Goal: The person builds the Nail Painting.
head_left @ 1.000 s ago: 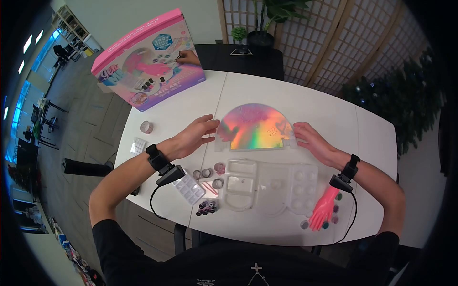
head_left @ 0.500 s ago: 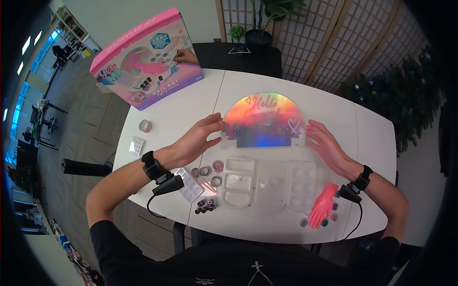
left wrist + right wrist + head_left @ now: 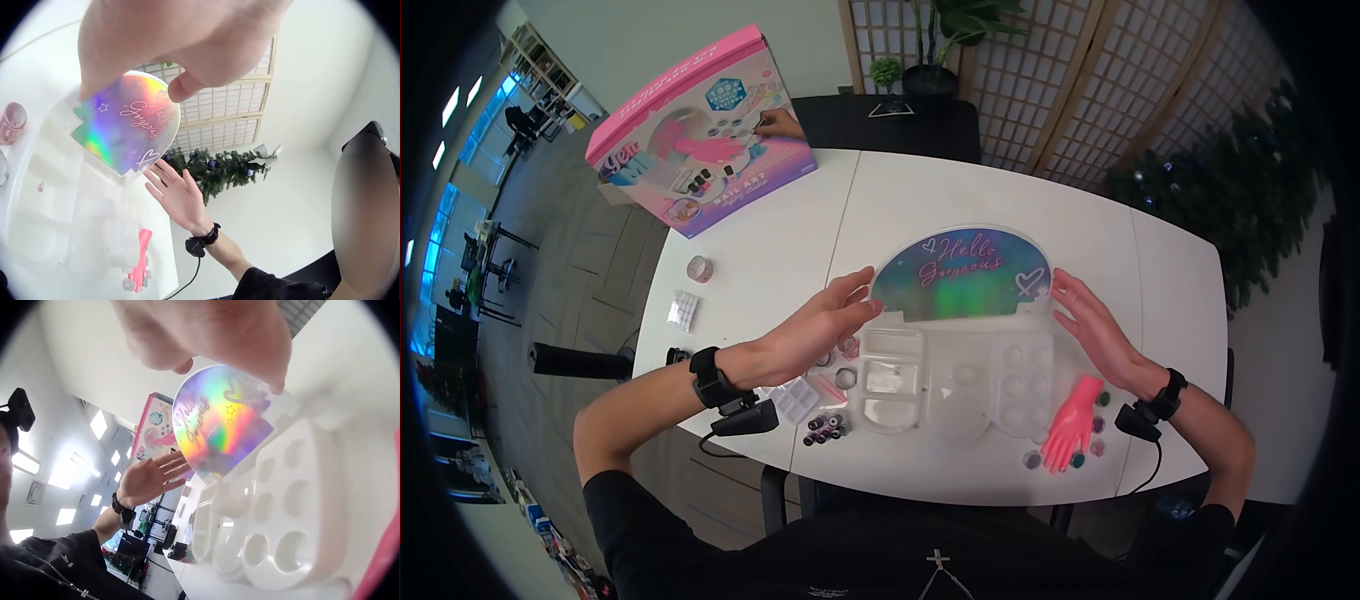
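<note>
A half-round rainbow-sheen panel (image 3: 960,290) lettered "Hello Gorgeous" stands at the back edge of the white moulded tray (image 3: 890,382). My left hand (image 3: 815,325) is at the panel's left edge, thumb apart from the fingers. On the opposite edge, my right hand (image 3: 1100,325) has its fingertips right at the rim. Both hands have fairly straight fingers, as the left wrist view shows for the right hand (image 3: 181,197) and the right wrist view for the left hand (image 3: 150,481). Round wells (image 3: 294,500) fill the tray's right part.
A pink plastic hand (image 3: 1072,425) lies right of the tray among small pots. Left of it are several small dark-capped bottles (image 3: 825,430), round jars (image 3: 845,378) and a clear compartment box (image 3: 798,400). A pink nail art box (image 3: 700,140) stands at the back left.
The panel has come toward me, down to the tray's back edge, and its tilt has changed, so the lettering reads clearly. Both hands have moved along with it at its sides.
</note>
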A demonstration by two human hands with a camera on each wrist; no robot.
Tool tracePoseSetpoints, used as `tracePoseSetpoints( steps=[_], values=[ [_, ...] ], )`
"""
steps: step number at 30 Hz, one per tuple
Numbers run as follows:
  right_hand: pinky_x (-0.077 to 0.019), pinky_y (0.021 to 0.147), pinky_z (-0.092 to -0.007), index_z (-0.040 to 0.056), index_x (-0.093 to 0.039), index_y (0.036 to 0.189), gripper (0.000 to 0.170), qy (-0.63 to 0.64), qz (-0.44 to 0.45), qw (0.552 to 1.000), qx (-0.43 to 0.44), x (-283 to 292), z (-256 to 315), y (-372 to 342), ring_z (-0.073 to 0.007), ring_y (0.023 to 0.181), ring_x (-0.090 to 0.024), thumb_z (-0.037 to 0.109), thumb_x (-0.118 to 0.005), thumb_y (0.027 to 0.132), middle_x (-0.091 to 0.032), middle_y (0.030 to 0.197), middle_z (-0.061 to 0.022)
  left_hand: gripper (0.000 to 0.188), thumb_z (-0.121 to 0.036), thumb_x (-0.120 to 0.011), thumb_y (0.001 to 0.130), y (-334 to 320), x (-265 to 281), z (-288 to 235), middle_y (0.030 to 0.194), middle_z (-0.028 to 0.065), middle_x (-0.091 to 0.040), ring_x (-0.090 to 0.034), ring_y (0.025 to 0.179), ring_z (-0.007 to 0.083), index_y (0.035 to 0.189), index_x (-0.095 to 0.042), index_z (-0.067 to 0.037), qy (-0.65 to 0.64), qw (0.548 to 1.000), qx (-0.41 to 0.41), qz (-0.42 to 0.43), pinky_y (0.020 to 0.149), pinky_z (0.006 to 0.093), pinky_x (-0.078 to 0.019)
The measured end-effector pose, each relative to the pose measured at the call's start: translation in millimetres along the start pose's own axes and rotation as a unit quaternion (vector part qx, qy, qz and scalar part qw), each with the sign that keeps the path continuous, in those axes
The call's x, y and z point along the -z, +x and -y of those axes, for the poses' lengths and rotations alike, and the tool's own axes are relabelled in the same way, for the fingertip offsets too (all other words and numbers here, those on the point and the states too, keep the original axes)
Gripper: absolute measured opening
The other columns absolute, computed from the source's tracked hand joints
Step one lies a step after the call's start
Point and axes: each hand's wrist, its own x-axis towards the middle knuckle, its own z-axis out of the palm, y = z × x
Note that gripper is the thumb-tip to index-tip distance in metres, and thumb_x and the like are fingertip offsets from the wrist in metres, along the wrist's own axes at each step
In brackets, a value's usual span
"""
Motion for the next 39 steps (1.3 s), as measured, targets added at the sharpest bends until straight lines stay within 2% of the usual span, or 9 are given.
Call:
tracePoseSetpoints(
  steps=[6,9,10,18,27,33,36,39],
  values=[
    [-0.0201,0.136,-0.0424,0.0008,-0.017,0.173,0.078,-0.028,0.015,0.999,-0.004,3.2,-9.9,-5.9,-0.0243,0.167,-0.019,0.049,-0.043,0.117,-0.021,0.179,-0.0149,0.089,-0.039,-0.058,0.110,-4.4,-1.4,0.0,0.179,0.0277,-0.016,-0.010,0.169,0.0357,0.172,-0.012,0.006,0.034,0.999,-0.014,0.000,0.136,0.0455,-0.0171],
    [-0.0199,0.136,-0.0467,0.0049,-0.020,0.173,0.074,-0.039,0.015,0.999,-0.007,4.9,-13.7,-8.1,-0.0265,0.167,-0.019,0.048,-0.042,0.117,-0.022,0.178,-0.0125,0.081,-0.025,-0.051,0.114,-8.6,-3.9,-6.2,0.181,0.0242,-0.005,-0.012,0.169,0.0323,0.174,-0.003,0.000,0.041,0.999,0.017,0.009,0.136,0.0427,-0.0175],
    [-0.0196,0.136,-0.0488,0.0068,-0.021,0.173,0.072,-0.042,0.015,0.999,-0.009,5.5,-14.6,-8.6,-0.0275,0.167,-0.019,0.047,-0.042,0.118,-0.023,0.178,-0.0114,0.081,-0.026,-0.051,0.114,-8.8,-4.1,-6.3,0.181,0.0243,-0.005,-0.012,0.169,0.0323,0.174,-0.003,0.000,0.044,0.999,0.014,0.010,0.136,0.0429,-0.0179],
    [-0.0197,0.136,-0.0491,0.0073,-0.019,0.173,0.070,-0.087,0.028,0.996,-0.006,5.8,-10.7,-16.3,-0.0283,0.168,-0.018,0.046,-0.039,0.118,-0.022,0.178,-0.0126,0.080,-0.026,-0.052,0.114,-12.4,-12.1,-6.3,0.181,0.0237,-0.007,-0.011,0.169,0.0317,0.174,-0.005,-0.002,0.063,0.998,0.017,0.005,0.136,0.0430,-0.0194],
    [-0.0204,0.136,-0.0484,0.0063,-0.016,0.173,0.072,-0.106,0.041,0.993,0.014,5.9,-9.5,-22.9,-0.0287,0.168,-0.019,0.047,-0.038,0.118,-0.021,0.179,-0.0134,0.080,-0.024,-0.052,0.114,-16.9,-15.6,-10.8,0.182,0.0199,-0.005,-0.004,0.170,0.0317,0.175,-0.004,-0.004,0.095,0.995,0.020,0.013,0.137,0.0450,-0.0178],
    [-0.0217,0.135,-0.0477,0.0061,-0.016,0.173,0.071,-0.116,0.045,0.992,0.015,3.9,-7.6,-31.0,-0.0291,0.167,-0.020,0.047,-0.038,0.119,-0.022,0.179,-0.0135,0.082,-0.028,-0.054,0.113,-16.4,-11.9,-3.0,0.182,0.0204,-0.006,-0.003,0.170,0.0323,0.175,-0.005,-0.006,0.106,0.994,0.007,0.020,0.136,0.0459,-0.0190],
    [-0.0232,0.134,-0.0450,0.0038,-0.019,0.172,0.066,-0.114,0.041,0.993,0.014,2.1,-7.9,-34.8,-0.0308,0.167,-0.022,0.038,-0.039,0.119,-0.023,0.176,-0.0149,0.087,-0.044,-0.052,0.112,-19.8,-16.0,-7.3,0.174,0.0208,-0.020,-0.018,0.166,0.0343,0.175,-0.009,-0.003,0.164,0.986,-0.012,0.022,0.135,0.0474,-0.0211],
    [-0.0242,0.134,-0.0443,0.0026,-0.020,0.172,0.064,-0.115,0.040,0.993,0.011,0.2,-8.5,-36.2,-0.0324,0.166,-0.024,0.031,-0.042,0.119,-0.024,0.174,-0.0158,0.087,-0.044,-0.052,0.112,-20.1,-16.8,-7.9,0.173,0.0210,-0.020,-0.019,0.166,0.0348,0.175,-0.008,-0.002,0.168,0.985,-0.014,0.028,0.135,0.0476,-0.0201]
  ],
)
